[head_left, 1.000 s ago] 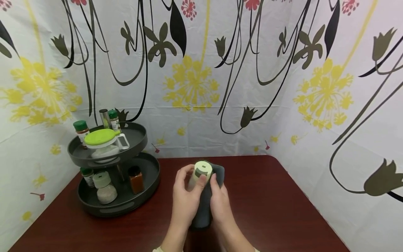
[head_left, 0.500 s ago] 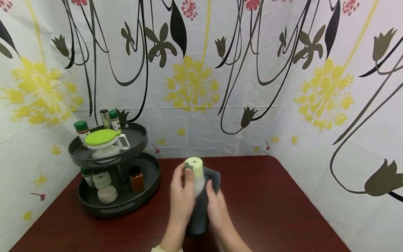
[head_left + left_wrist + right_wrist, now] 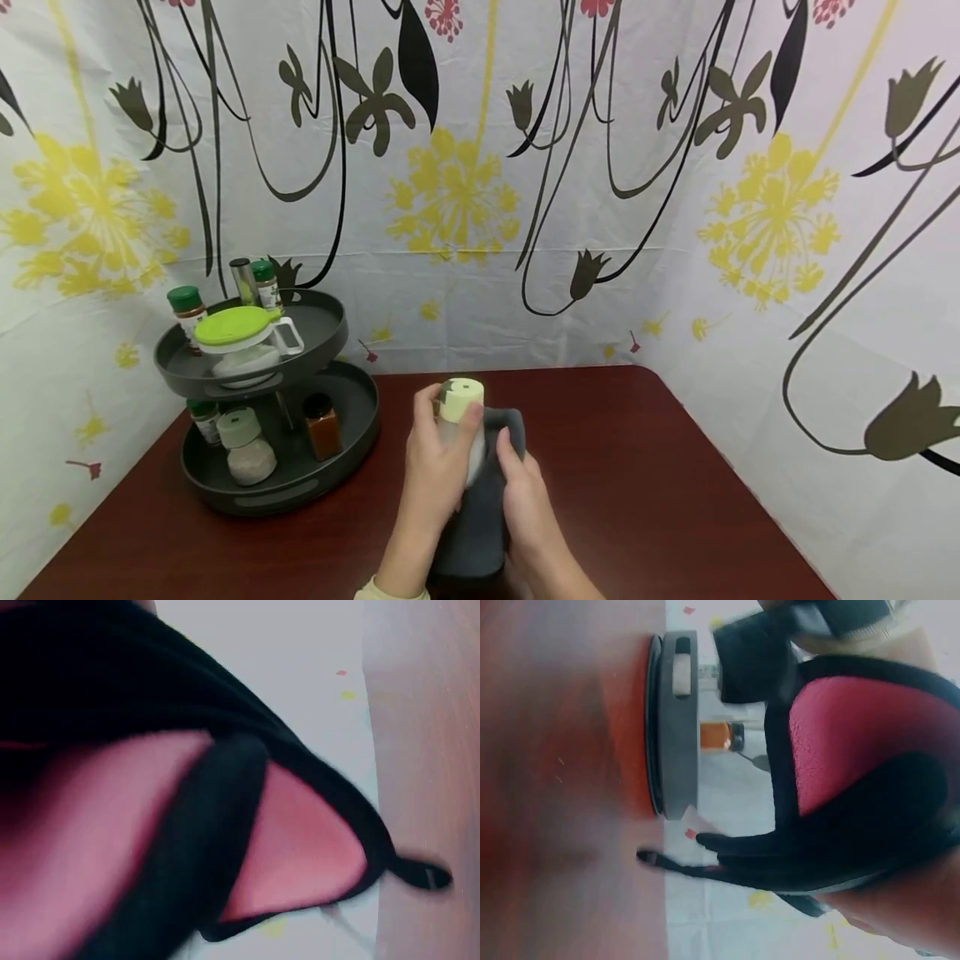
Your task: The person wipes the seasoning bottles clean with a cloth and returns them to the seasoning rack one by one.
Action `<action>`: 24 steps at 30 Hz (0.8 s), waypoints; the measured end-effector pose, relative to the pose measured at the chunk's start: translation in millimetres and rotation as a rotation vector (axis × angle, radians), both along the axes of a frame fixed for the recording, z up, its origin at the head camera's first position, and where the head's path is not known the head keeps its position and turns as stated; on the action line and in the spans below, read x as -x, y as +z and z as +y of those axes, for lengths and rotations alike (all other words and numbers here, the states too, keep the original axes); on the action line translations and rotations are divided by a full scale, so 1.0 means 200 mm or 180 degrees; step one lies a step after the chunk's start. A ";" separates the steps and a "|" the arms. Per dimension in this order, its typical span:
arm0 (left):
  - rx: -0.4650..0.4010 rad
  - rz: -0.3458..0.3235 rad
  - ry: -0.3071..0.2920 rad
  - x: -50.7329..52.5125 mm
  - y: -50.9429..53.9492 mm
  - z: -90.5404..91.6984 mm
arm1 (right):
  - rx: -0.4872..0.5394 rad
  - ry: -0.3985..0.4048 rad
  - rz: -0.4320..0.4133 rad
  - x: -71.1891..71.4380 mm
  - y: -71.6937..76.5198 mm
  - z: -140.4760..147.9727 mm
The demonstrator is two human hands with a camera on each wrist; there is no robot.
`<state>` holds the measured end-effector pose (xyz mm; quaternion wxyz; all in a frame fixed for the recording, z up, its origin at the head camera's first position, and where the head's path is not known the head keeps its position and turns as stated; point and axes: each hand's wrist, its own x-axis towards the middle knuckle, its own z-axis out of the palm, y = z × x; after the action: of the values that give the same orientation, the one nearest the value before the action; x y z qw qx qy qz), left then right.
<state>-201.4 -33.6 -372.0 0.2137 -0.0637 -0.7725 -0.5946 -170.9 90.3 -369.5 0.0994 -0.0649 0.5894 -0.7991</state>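
In the head view my left hand (image 3: 435, 475) holds a bottle (image 3: 462, 402) with a pale green cap and whitish body, fingers and thumb around its upper part. Against it lies a soft dark grey sleeve-like thing (image 3: 472, 542), whose folded top edge my right hand (image 3: 528, 508) pinches with the thumb in front. The bottle's lower end is hidden by my left hand and the dark thing. Both wrist views show a black-edged, pink-lined piece (image 3: 855, 727) filling much of the picture; I cannot tell whether it is the same thing.
A two-tier dark turntable (image 3: 277, 500) stands left on the red-brown table (image 3: 645, 500). Its upper tier bears a green-lidded container (image 3: 236, 329) and several spice bottles. Below stand a pale-capped shaker (image 3: 247, 446) and an orange spice jar (image 3: 322, 429). A flowered curtain (image 3: 480, 317) hangs behind.
My left hand has moved the bottle a little left. The dark sleeve-like thing has come lower and nearer, and more of its front shows. My right hand still holds its top.
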 end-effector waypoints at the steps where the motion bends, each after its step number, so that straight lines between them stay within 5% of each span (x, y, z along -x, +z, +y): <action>1: 0.0021 -0.0002 -0.0038 0.00 0.00 0.00 | -0.0017 -0.0049 0.0055 0.01 0.02 0.00; 6: 0.0318 -0.0068 -0.0272 -0.01 0.01 0.01 | -0.0131 -0.0430 0.0607 0.02 0.10 0.02; 9: 0.0189 -0.0120 -0.0331 0.00 -0.01 0.01 | -0.0215 -0.0558 0.0842 0.03 0.09 0.00; 16: -0.0357 -0.0026 -0.0282 0.01 -0.03 -0.02 | -0.0755 -0.0596 0.0438 0.05 -0.03 -0.04; 20: -0.0343 -0.0026 -0.0326 0.01 -0.02 -0.02 | -0.0732 -0.0645 0.0420 0.06 0.03 -0.03; 24: -0.0439 -0.0204 -0.0459 0.00 -0.04 0.00 | -0.0584 -0.0787 0.0847 0.02 0.12 -0.04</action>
<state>-202.4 -34.5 -379.2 0.1494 -0.0851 -0.7296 -0.6619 -175.8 83.1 -345.4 -0.0727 -0.0877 0.6711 -0.7325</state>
